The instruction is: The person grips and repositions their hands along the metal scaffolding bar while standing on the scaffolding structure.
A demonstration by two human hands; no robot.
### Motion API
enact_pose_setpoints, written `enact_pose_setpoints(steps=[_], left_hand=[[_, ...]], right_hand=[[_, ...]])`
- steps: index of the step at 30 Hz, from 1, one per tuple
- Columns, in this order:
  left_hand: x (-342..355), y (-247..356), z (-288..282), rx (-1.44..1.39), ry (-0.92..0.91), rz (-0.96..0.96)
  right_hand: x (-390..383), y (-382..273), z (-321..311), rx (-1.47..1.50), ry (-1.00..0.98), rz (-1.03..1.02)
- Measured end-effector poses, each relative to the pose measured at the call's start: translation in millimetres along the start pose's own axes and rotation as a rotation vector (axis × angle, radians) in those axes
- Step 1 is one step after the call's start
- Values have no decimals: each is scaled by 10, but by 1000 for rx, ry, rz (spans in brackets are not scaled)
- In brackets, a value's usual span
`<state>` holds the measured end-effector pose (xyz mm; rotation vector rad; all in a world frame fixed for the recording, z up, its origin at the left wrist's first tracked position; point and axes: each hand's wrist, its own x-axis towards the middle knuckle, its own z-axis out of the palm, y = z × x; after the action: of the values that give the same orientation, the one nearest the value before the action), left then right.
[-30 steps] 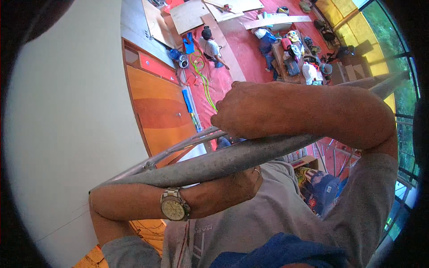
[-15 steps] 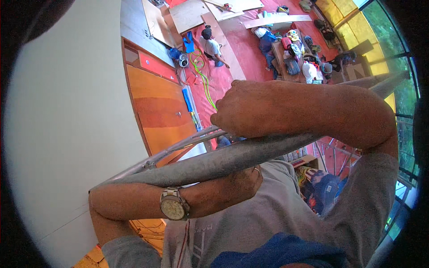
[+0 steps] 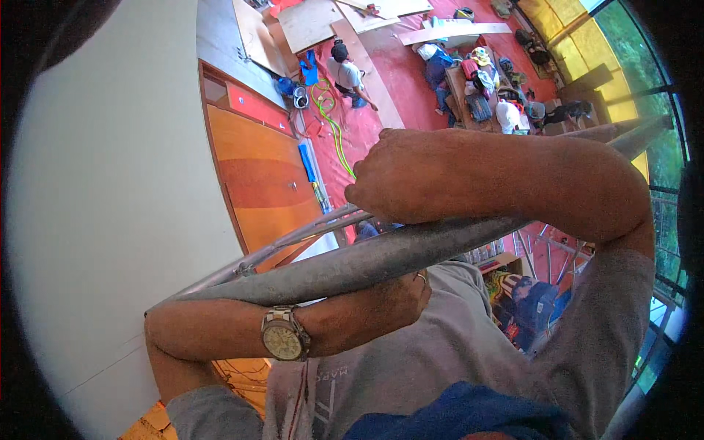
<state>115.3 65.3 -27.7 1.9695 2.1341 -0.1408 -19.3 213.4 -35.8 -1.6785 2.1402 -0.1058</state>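
1 grey pipe (image 3: 359, 260) is noted across the front of the torso, between the right forearm (image 3: 506, 172) and the left forearm (image 3: 220, 330). It is judged stiff, heavy and hard to damage – probably metal, perhaps slick where smooth. The bare middle span is considered best for a full wrap of the fingers. Both hands are seen partly curled: the right hand (image 3: 392, 180) above the pipe, the left hand (image 3: 407, 299) just below – whether anything is gripped cannot be told, fingertips being hidden.
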Motion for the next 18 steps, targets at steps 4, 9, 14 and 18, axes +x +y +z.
enact_pose_setpoints(steps=[4, 9, 14, 18], left_hand=[[21, 60, 88, 23, -80, -96], [15, -37, 71, 173, 61, -15], [36, 43, 183, 56, 48, -41], [39, 27, 132, 161, 40, 9]], right_hand=[[-9, 23, 50, 18, 78, 0], [-7, 68, 45, 43, 94, 17], [-14, 29, -63, -2, -48, 42], [-31, 6, -84, -10, -42, 19]])
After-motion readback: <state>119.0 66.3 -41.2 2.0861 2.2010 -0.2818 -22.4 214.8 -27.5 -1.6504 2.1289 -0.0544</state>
